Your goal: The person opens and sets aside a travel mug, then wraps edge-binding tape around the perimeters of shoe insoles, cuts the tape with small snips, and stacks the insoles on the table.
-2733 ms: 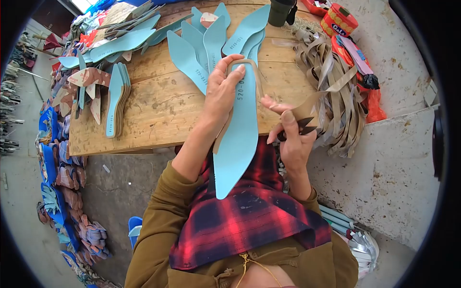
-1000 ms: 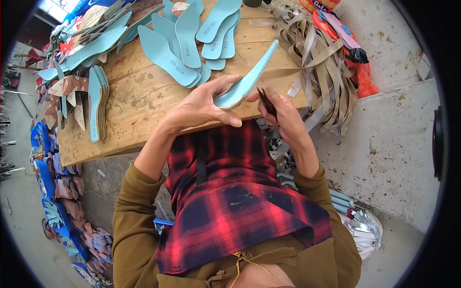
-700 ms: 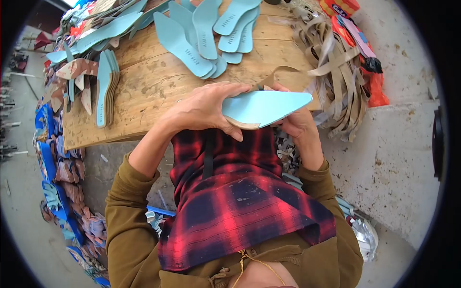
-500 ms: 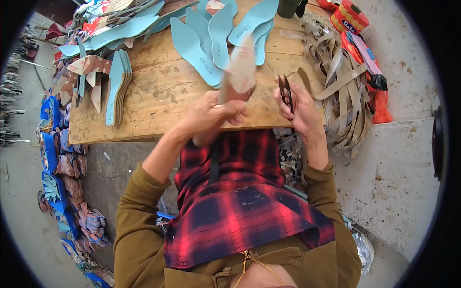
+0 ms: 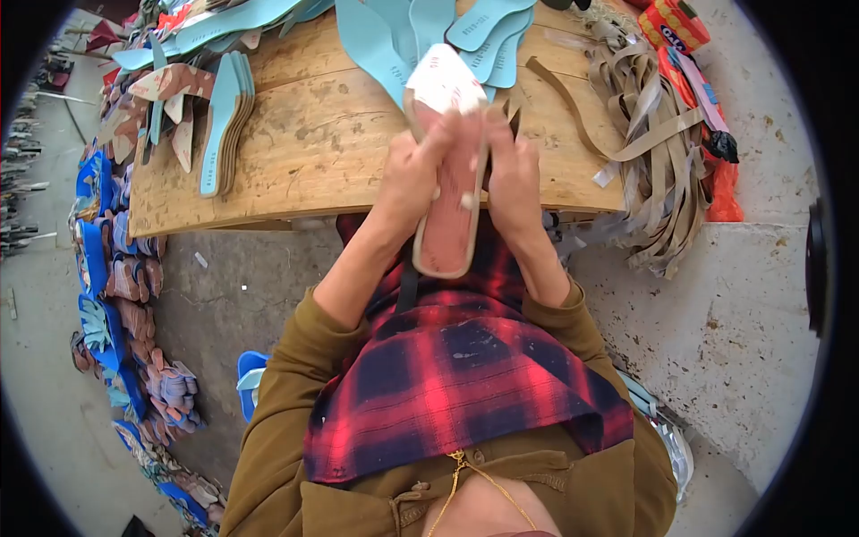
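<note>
A shoe insole [image 5: 446, 234] with a reddish-brown face, pale edging and a white pointed toe is held upright over the table's front edge, toe away from me. My left hand [image 5: 410, 179] grips its left side, thumb on the face. On the other side my right hand [image 5: 514, 183] is closed against the edge, its fingers slightly blurred. Dark tips of the thread snips [image 5: 514, 107] poke out above the right hand; their handles are hidden. Behind the toe lie several light-blue insole pieces [image 5: 371, 45], printed with numbers.
A neat stack of blue insole pieces [image 5: 224, 125] and camouflage-patterned pieces [image 5: 174, 82] lie on the wooden table [image 5: 304, 134] at left. Tan strips [image 5: 626, 152] hang over its right edge, near a red packet [image 5: 673, 27]. Bundled pieces [image 5: 134, 277] line the floor at left.
My right hand has moved left, from holding the snips apart to closing at the insole's side. The insole has come lower, its reddish face turned up. The view has shifted slightly.
</note>
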A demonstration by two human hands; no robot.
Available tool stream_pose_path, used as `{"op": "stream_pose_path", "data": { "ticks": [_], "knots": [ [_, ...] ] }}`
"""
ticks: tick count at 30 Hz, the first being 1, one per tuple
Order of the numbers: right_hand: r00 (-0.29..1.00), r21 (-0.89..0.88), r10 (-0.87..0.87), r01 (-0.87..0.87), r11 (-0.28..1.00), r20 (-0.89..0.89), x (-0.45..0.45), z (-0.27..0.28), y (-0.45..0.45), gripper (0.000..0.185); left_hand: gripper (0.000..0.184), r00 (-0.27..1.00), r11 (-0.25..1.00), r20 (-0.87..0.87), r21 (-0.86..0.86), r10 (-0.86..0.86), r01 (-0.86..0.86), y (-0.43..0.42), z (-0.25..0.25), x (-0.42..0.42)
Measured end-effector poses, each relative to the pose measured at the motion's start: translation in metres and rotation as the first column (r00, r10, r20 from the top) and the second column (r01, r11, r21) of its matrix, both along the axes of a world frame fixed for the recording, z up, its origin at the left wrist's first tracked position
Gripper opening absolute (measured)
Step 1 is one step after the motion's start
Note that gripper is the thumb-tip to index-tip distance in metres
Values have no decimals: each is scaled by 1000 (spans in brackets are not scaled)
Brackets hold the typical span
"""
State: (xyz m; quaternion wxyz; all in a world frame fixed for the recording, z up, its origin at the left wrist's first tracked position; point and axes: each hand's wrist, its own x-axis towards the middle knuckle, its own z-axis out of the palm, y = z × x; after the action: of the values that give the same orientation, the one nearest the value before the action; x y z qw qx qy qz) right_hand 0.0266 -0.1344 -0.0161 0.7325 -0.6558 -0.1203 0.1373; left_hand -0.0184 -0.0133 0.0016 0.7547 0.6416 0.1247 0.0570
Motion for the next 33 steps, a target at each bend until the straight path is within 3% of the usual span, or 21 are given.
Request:
{"op": "stream_pose_path", "data": {
  "ticks": [3, 7, 8, 11, 13, 14, 15, 16, 17, 18, 19, 20, 21, 23, 24, 25, 26, 27, 28, 30, 33],
  "knots": [
    [943, -112, 34, 4, 994, 332, -32, 4, -1, 38, 41, 989, 992, -84, -26, 119, -121, 18, 0, 12],
    [997, 10, 76, -76, 997, -4, -63, -18, -8, 33, 45, 980, 972, 17, -132, 199, -195, 13, -5, 9],
    [998, 38, 35, -33, 999, -44, -64, -21, -9, 32, 46, 990, 990, -48, -27, 136, -137, 18, -7, 6],
    [986, 73, -163, 166, 983, -46, -52, -19, -9, 30, 51, 996, 956, 86, -292, 1, 24, -11, -35, -4],
    [977, 243, -65, 115, 963, -201, -41, -28, -15, 34, 54, 982, 937, 137, -309, -126, 164, -29, -37, -25],
    [965, 311, -29, 112, 944, -261, -40, -26, -12, 34, 58, 974, 962, 141, -184, -178, 202, -31, -37, -31],
    [950, 380, 14, 112, 918, -313, -38, -20, -8, 34, 57, 980, 946, 129, -267, -152, 182, -29, -37, -35],
    [929, 376, -79, 224, 899, -362, -40, -12, 1, 28, 57, 983, 923, 122, -346, -134, 168, -23, -34, -37],
    [956, 225, 144, -86, 971, -256, -32, -9, -4, 25, 56, 985, 889, 117, -427, -127, 165, -17, -28, -34],
    [908, 27, 371, -373, 928, -195, -21, -6, -15, 24, 60, 992, 754, 122, -648, -32, 104, -1, -23, -27],
    [792, -184, 580, -609, 772, -190, -10, -4, -24, 25, 65, 995, 764, 100, -644, 30, 42, 17, -16, -20],
    [789, -236, 612, -605, 760, -51, 3, -17, -23, 22, 66, 985, 885, 171, -460, 3, 77, 41, -21, -18],
    [888, -291, 370, -290, 912, 274, 22, -31, -25, 16, 64, 989, 946, 146, -323, 20, 29, 57, -16, -16],
    [836, -122, 27, 47, 991, 548, 108, -44, -39, 22, 62, 987, 990, 86, -5, 138, -138, 94, -3, -27],
    [760, -398, -27, 370, 839, 650, 126, -14, -42, 29, 63, 981, 933, 63, 303, 185, -196, 121, 1, -32],
    [786, -710, 82, 502, 493, 612, 153, -9, -47, 37, 64, 971, 784, 34, 584, 236, -211, 151, 5, -36],
    [510, -550, 232, 660, 511, 828, 188, -38, -59, 39, 66, 932, 588, 75, 757, 354, -284, 184, 2, -41],
    [625, -721, 364, 562, 406, 691, 208, -48, -67, 38, 68, 888, 356, 137, 880, 439, -313, 215, -2, -46],
    [705, -832, 444, 487, 264, 553, 208, -45, -62, 32, 74, 858, 300, 73, 919, 509, -256, 239, 3, -51],
    [740, -813, 347, 477, 333, 577, 211, -52, -59, 27, 85, 811, 151, 82, 967, 580, -205, 276, 3, -56],
    [717, -710, 219, 505, 490, 661, 190, -47, -56, 20, 88, 812, 210, -119, 978, 571, -5, 293, -2, -57]
  ]
}}
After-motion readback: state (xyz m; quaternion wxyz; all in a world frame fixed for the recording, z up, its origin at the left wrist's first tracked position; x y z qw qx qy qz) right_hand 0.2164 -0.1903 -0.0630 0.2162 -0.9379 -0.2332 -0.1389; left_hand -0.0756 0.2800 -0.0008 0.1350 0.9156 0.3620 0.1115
